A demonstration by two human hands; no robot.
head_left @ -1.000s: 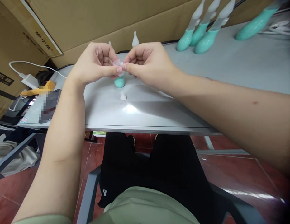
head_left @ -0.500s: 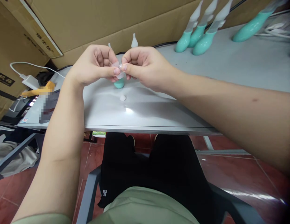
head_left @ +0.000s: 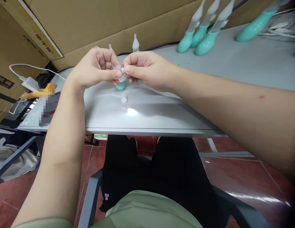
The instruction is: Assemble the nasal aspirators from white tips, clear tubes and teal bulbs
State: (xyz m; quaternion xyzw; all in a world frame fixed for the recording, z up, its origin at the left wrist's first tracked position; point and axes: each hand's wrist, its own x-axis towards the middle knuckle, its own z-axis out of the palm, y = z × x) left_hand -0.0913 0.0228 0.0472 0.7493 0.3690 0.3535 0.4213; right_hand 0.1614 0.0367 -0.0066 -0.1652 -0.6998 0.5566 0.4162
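My left hand (head_left: 99, 68) is closed, thumb and fingers pinching a clear plastic connector (head_left: 121, 78) above the table. Against its side, my right hand (head_left: 142, 66) pinches a small whitish piece (head_left: 123, 70), mostly covered by the fingertips; whether it is joined to the connector I cannot tell. Just beyond and below the hands shows a teal squeeze bulb (head_left: 121, 85), largely hidden. A small white dome-shaped piece (head_left: 124, 99) lies on the table on my side of it. Behind the hands, white pointed nozzles (head_left: 135, 43) stick up, their lower parts hidden.
Several teal bulb aspirators (head_left: 205, 42) with clear necks and white tips stand at the back right of the grey table (head_left: 161, 117). Cardboard (head_left: 102, 22) walls the back. A phone-like dark object (head_left: 50, 109), a yellow tool (head_left: 46, 91) and a white charger (head_left: 30, 84) lie left.
My right fingertips have shifted slightly, and more of the small whitish piece shows between the hands. Both hands keep their pinch in nearly the same place.
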